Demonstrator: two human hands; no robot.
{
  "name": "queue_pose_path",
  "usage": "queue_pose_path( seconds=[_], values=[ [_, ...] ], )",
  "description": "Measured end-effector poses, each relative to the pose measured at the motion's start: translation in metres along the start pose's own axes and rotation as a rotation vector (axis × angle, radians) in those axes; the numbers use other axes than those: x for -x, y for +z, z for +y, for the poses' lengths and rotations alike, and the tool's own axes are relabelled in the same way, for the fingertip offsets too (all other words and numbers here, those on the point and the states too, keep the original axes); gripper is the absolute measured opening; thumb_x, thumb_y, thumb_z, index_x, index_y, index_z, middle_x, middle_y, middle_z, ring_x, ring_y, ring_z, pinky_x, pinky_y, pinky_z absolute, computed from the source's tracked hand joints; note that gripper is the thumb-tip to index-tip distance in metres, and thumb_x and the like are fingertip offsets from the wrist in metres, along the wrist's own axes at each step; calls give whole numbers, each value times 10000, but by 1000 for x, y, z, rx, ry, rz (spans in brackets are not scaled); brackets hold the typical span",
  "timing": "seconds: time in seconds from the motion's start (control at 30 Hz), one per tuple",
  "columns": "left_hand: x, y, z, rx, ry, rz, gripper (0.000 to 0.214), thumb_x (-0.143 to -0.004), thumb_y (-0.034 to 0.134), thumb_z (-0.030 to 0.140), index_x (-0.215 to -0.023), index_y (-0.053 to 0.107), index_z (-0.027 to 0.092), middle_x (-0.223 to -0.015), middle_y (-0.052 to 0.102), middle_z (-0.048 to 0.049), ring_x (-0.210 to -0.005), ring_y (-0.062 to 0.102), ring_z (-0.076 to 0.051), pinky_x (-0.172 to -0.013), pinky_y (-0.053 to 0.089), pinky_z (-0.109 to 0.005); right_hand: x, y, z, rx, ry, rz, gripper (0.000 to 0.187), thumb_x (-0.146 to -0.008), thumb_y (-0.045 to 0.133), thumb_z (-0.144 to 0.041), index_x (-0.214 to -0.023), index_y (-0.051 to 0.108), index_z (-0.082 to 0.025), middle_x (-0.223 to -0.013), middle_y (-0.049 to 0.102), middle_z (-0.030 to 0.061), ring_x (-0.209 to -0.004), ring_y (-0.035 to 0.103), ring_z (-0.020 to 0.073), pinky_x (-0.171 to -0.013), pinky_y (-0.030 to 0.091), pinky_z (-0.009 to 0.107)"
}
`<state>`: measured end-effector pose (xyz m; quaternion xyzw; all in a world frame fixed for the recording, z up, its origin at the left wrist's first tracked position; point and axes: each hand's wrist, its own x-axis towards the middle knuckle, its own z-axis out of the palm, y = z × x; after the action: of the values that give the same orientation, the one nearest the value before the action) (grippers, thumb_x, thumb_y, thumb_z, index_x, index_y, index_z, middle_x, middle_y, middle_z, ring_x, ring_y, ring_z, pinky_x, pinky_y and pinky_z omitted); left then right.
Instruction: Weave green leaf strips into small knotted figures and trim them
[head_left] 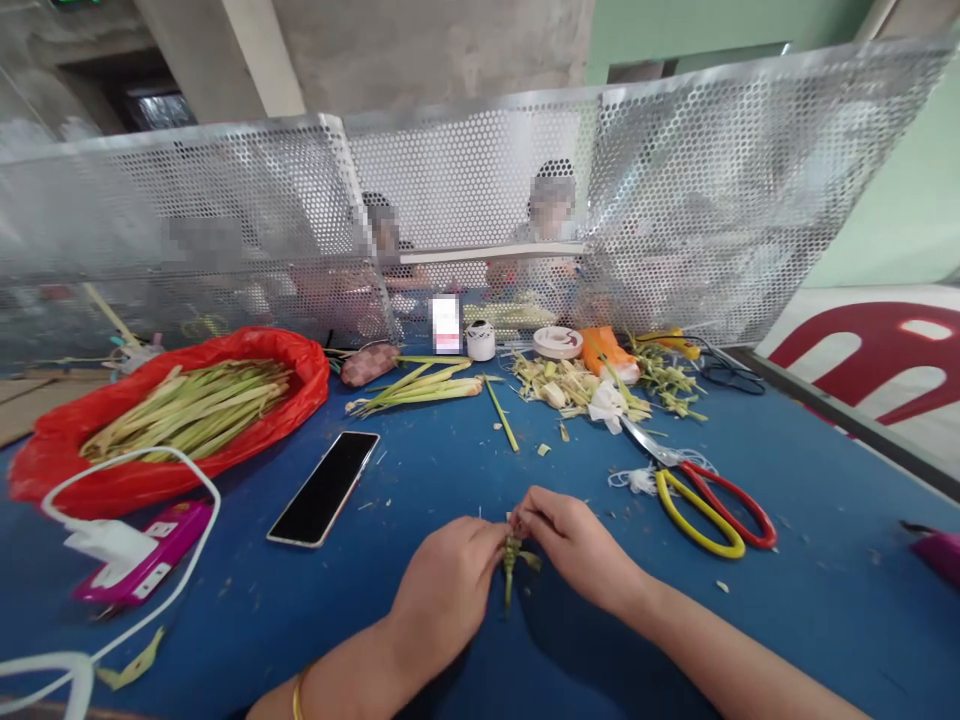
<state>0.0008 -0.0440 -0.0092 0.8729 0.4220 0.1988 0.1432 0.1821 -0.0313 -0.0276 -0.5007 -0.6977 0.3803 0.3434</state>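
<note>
Over the near middle of the blue table, my left hand (448, 575) and my right hand (574, 545) meet fingertip to fingertip. Both pinch the top of a small green piece of knotted or braided plant strip (509, 572). Its narrow tail hangs toward me, and a short leaf end sticks out at its right. The pinched part is mostly hidden by my fingers. Right of my hands lie scissors (701, 495) with one yellow and one red handle loop, beside a tangle of white thread (637, 480). A black-screened phone (324, 490) rests to the left.
A red plastic bag (304, 400) of long green strips (187, 410) sits at left, near a purple power strip (146, 555) with a white cable. Farther back are a bundle of stalks (420, 388), a tape roll (557, 342) and scraps (555, 385). A perforated metal screen (465, 170) bounds the table.
</note>
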Motion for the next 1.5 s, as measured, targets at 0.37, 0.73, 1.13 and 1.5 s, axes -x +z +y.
queue_pose_path(
  seconds=[0.37,0.73,1.13,1.5],
  values=[
    [-21,-22,-21,-227,-74,-196,187,-856,546,219,-780,717,222,-738,687,-33,-747,640,-197,-630,382,-264,1,-3,3,56,-38,-82,218,-934,429,-252,-745,532,-212,-790,661,21,-724,580,164,-647,405,260],
    [-39,-32,-32,-68,-268,-294,218,-815,560,330,-645,613,203,-728,640,-3,-681,564,-154,-584,314,-254,5,-7,-3,222,-225,-149,219,-950,380,-158,-914,588,-215,-904,661,43,-820,608,166,-709,440,257],
    [-35,-10,-35,771,-658,-261,308,-768,588,460,-649,569,176,-445,516,42,-420,471,-103,-435,336,-211,7,-6,-6,389,-402,-249,236,-976,338,-159,-867,544,-198,-827,604,54,-783,557,177,-707,417,285],
    [-37,-8,-27,1138,-792,-264,282,-779,640,387,-681,610,124,-661,674,-33,-480,586,-87,-493,458,-213,-3,-8,-6,82,-180,-198,225,-949,418,-161,-737,475,-210,-963,576,26,-822,560,130,-736,423,239]
  ],
)
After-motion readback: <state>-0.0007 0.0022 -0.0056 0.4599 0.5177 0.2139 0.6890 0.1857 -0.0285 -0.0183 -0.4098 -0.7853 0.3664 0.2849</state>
